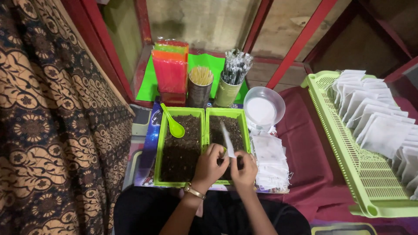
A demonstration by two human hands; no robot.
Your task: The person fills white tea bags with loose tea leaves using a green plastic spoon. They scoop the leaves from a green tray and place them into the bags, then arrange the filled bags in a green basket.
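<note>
My left hand [209, 164] and my right hand [244, 169] meet over the right-hand green tray [246, 116] of dark loose material. Together they hold a small white paper sachet [227, 138] that sticks up edge-on between the fingers. A gold watch sits on my left wrist. The left-hand green tray [157, 143] holds the same dark material, with a green plastic spoon [173, 125] lying in its far corner. A pile of flat white sachets [270, 161] lies just right of my right hand.
A large green slatted basket [348, 161] at right carries rows of white sachets. Behind the trays stand a white bowl [263, 109], two cans with sticks and wrapped items, and red and orange packets. A patterned cloth hangs at left. Red frame bars stand behind.
</note>
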